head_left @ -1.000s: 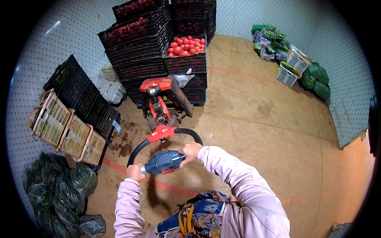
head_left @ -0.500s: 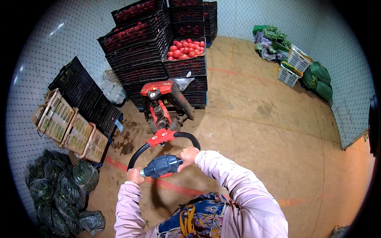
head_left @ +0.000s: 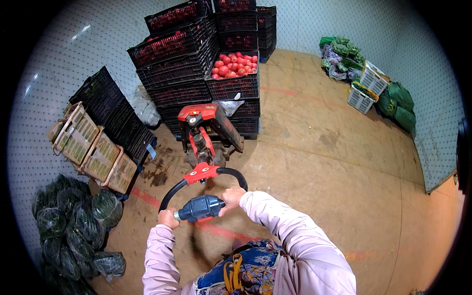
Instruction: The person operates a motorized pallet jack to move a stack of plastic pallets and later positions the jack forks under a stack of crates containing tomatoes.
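Observation:
A red and black pallet truck [head_left: 199,123] stands against tall stacks of black crates [head_left: 172,54], one crate holding red round produce [head_left: 233,64]. Its looped steering handle [head_left: 200,173] reaches toward me, with a dark grip housing [head_left: 199,208] across the near part. My left hand [head_left: 168,218] is closed on the left end of the handle, beside a pale collar. My right hand [head_left: 231,199] is closed round the right end, its thumb against the housing. Whether the forks sit under the stack is hidden.
Cream crates [head_left: 101,152] lean by black stacked crates [head_left: 110,115] at left, above dark plastic-wrapped bags [head_left: 73,231]. At back right are bagged greens [head_left: 341,51], white crates [head_left: 373,77] and green sacks [head_left: 398,108]. A wall edge [head_left: 437,182] stands at right.
The crate stacks, truck and back-wall goods have shifted slightly down and rightward in the view, and the handle's top is a little lower. Both hands remain closed on the handle.

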Demonstrator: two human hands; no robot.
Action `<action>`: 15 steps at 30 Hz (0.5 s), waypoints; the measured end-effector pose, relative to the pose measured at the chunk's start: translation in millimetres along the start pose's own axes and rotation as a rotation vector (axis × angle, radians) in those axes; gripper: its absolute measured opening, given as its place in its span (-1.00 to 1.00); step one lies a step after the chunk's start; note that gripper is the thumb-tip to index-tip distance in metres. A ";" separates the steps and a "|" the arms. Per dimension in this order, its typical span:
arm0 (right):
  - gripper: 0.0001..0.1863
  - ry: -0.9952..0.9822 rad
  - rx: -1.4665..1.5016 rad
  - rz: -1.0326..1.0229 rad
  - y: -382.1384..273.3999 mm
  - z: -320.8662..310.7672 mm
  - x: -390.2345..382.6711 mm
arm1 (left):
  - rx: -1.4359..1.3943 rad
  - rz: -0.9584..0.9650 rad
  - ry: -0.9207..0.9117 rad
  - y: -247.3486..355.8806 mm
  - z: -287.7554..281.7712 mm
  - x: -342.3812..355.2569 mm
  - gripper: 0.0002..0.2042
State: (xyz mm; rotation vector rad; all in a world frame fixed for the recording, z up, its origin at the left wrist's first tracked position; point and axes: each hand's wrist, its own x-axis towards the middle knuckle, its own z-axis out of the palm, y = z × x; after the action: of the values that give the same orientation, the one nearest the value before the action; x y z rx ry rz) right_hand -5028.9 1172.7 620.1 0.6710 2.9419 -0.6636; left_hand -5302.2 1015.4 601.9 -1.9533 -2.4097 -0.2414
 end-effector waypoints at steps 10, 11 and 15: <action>-0.27 0.053 -0.010 -0.029 -28.5 28.3 -16.9 | -0.038 0.019 0.018 -7.8 0.8 -41.4 -0.89; -0.27 0.059 -0.001 -0.032 -37.4 30.6 -16.5 | -0.020 0.020 0.007 -15.1 -0.9 -46.1 -0.89; -0.29 0.051 -0.009 -0.009 -57.1 37.6 -23.7 | 0.007 0.009 -0.017 -21.7 -3.8 -63.4 -0.90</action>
State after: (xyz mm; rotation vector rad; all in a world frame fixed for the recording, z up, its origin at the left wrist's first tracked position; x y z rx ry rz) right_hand -5033.4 1100.9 612.1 0.6847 2.9939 -0.6438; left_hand -5310.3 949.1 595.8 -1.9713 -2.4079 -0.2166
